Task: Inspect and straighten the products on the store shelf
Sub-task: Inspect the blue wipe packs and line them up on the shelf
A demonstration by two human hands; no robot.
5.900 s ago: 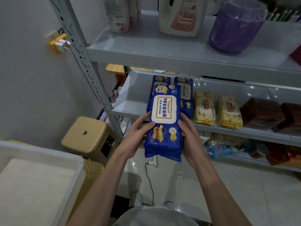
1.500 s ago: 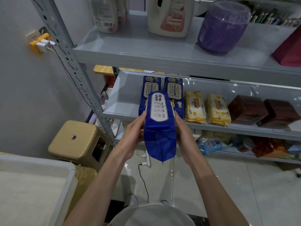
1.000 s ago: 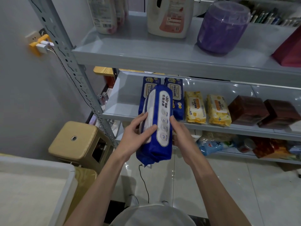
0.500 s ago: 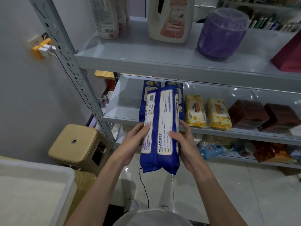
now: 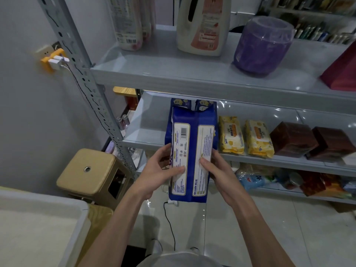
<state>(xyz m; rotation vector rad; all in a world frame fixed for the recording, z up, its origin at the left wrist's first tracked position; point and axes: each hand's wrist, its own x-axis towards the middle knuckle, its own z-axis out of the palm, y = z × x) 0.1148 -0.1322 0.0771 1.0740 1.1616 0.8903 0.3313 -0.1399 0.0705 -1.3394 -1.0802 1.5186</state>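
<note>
Both hands (image 5: 189, 170) are gripping a blue pack (image 5: 189, 151), label-side up; inspection is seemingly underway, reshelving on the shelf (image 5: 146, 139) remaining.

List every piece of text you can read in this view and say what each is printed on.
"BAOLIJIA": runs lengthwise near the bottom of the back label on the held blue wipes pack; its fine print and barcode digits are too small to read.
"lemon": on the left yellow wipes pack on the middle shelf.
Labels on the detergent jug, the bottles beside it and the lower-shelf packs: too blurred to read.
</note>
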